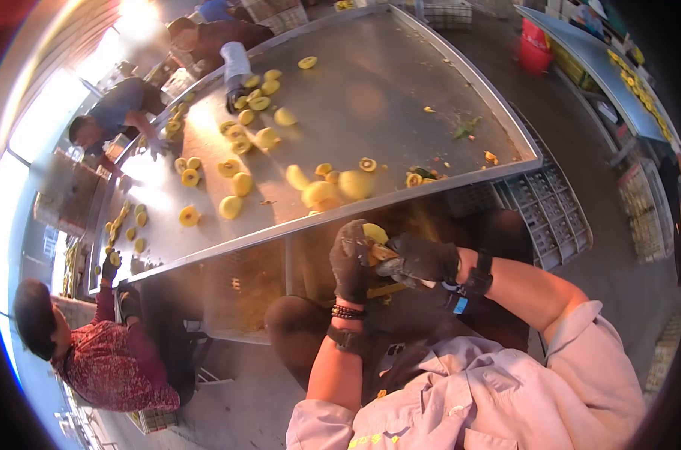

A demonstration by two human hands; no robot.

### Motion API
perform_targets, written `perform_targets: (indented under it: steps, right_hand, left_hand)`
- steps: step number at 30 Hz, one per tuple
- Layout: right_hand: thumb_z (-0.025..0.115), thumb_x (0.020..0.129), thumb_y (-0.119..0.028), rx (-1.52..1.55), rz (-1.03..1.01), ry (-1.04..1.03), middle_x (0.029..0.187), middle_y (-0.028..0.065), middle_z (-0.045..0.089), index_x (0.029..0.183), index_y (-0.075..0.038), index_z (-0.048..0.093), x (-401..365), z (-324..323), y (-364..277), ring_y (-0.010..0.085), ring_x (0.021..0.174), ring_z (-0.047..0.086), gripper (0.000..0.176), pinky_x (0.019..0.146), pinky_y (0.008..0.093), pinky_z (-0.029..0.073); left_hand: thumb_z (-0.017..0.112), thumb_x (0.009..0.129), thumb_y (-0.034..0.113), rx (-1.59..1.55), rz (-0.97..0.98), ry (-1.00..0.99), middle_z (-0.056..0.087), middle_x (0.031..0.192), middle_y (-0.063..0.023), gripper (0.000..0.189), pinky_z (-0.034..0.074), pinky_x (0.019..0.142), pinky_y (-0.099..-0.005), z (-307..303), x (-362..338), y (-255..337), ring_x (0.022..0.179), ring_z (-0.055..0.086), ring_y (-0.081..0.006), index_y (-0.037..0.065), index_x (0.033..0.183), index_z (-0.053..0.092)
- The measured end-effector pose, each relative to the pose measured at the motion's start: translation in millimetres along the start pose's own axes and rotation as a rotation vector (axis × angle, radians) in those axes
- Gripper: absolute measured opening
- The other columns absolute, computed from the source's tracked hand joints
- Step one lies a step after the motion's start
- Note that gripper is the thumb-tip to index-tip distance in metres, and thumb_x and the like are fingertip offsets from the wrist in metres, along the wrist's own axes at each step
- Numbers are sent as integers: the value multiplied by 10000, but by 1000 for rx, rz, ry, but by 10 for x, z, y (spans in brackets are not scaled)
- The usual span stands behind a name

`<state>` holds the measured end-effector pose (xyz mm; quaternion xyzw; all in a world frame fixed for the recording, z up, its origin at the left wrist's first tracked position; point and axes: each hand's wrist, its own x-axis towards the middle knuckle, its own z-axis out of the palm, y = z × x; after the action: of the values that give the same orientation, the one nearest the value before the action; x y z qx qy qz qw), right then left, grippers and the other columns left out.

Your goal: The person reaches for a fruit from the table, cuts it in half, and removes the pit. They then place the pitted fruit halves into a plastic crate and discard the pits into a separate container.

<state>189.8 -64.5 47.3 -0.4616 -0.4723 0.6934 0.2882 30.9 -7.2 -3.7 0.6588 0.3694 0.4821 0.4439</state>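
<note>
Both my hands wear dark gloves and meet over my lap, just in front of the metal table's near edge. In my left hand (350, 260) is a pale yellow peach-like fruit piece (374, 233), with the fingers wrapped round its side. My right hand (424, 259) is closed right beside it, against an orange-brown part of the fruit (383, 253). Something pale and shiny shows under the right fingers, but its kind is hidden. Past the edge, whole-looking yellow fruits (357, 184) and halves with hollowed centres (189, 217) lie on the steel tabletop (378, 97).
A raised metal rim (430, 185) borders the table. Peel scraps and a green leaf (468, 128) lie at its right. Plastic crates (552, 214) stand under and beside it. Several people work along the left side, one in a red patterned top (119, 364). A red bucket (534, 46) stands farther back.
</note>
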Motion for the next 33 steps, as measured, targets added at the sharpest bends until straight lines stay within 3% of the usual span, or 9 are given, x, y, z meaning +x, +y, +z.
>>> perform_targets:
  steps: [2, 7, 13, 15, 18, 21, 28, 30, 33]
  right_hand:
    - [618, 872, -221, -88, -59, 3, 559, -7, 534, 861, -42, 616, 8, -11, 94, 77, 441, 490, 178, 398, 249, 372]
    - [633, 858, -221, -425, -438, 153, 577, 34, 561, 879, -37, 633, -3, 48, 60, 119, 450, 526, 186, 417, 274, 383]
    - [639, 856, -225, -148, -22, 14, 606, 25, 568, 897, -18, 626, -66, 8, 58, 92, 524, 549, 211, 460, 257, 406]
    - [652, 834, -215, -142, -19, -15, 649, 70, 598, 893, -2, 620, -42, -17, 95, 161, 574, 588, 223, 513, 301, 439]
    - [671, 793, -196, -367, -268, 97, 723, 155, 629, 899, 19, 610, -16, 56, 127, 298, 671, 620, 247, 591, 379, 467]
    - [683, 751, -173, -571, -307, 132, 802, 237, 629, 912, 44, 591, -14, 61, 87, 422, 799, 596, 285, 676, 451, 462]
    - [657, 843, -206, 135, -146, 59, 619, 64, 563, 873, -12, 572, 7, 163, 273, 136, 420, 512, 214, 382, 289, 387]
    - [646, 859, -216, 273, -65, -5, 593, 24, 532, 869, -33, 562, -68, 169, 205, 95, 395, 484, 202, 347, 256, 362]
    - [638, 867, -223, 276, -34, -51, 580, 3, 510, 870, -48, 549, -63, 125, 217, 95, 403, 489, 196, 343, 245, 361]
  left_hand:
    - [592, 838, 17, 264, 207, -25, 606, 1017, -144, 301, 516, 767, -346, -2, -4, -195, 871, 617, -278, 40, 1135, 546]
    - [503, 916, 76, 255, 200, -14, 617, 1001, -125, 206, 505, 766, -320, 11, -13, 56, 864, 615, -220, 17, 1096, 584]
    - [529, 915, 121, -26, -18, -71, 614, 973, -115, 212, 516, 724, -309, -29, -10, 57, 798, 614, -180, 2, 1086, 572]
    - [541, 918, 155, -244, -190, -124, 615, 965, -119, 230, 516, 719, -305, -42, -34, 24, 790, 611, -163, -10, 1075, 573]
    - [643, 812, 130, 194, 205, -163, 597, 995, -150, 350, 529, 693, -359, -106, -11, -149, 805, 612, -255, -1, 1116, 529]
    - [703, 721, 121, 280, 198, -224, 583, 1021, -166, 475, 532, 682, -392, -122, -49, -253, 818, 595, -333, -1, 1129, 493]
    - [443, 992, 257, 227, 231, -57, 619, 895, -37, 301, 469, 707, -265, -34, -36, -16, 771, 558, -115, 20, 1040, 623]
    - [446, 989, 234, 109, -23, -74, 617, 914, -52, 286, 469, 727, -280, -49, -64, 57, 799, 560, -132, 12, 1039, 620]
    - [462, 969, 212, 181, 44, -103, 611, 939, -78, 270, 472, 731, -291, -71, -82, -65, 812, 566, -154, -1, 1051, 606]
